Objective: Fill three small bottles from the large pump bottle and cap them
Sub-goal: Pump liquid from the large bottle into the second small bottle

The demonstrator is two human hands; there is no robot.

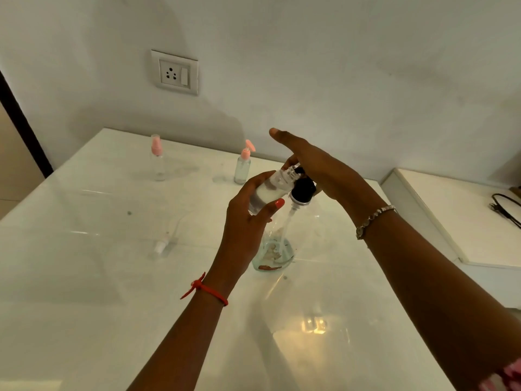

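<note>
My left hand (248, 218) grips a small clear bottle (267, 191), uncapped and tilted, its mouth up against the black pump head (303, 190) of the large clear pump bottle (277, 246) standing on the table. My right hand (315, 167) lies flat on top of the pump head, fingers stretched out. The held bottle shows white liquid inside. Two more small bottles stand at the back: one with a pink spray cap (157, 159) on the left, one with a pink pump cap (244, 163) nearer the middle. A loose cap with a tube (163, 245) lies on the table to the left.
The white glossy table (84, 277) meets a wall with a socket (174, 72). A white ledge (439, 215) with a black cable (507, 207) runs along the right side.
</note>
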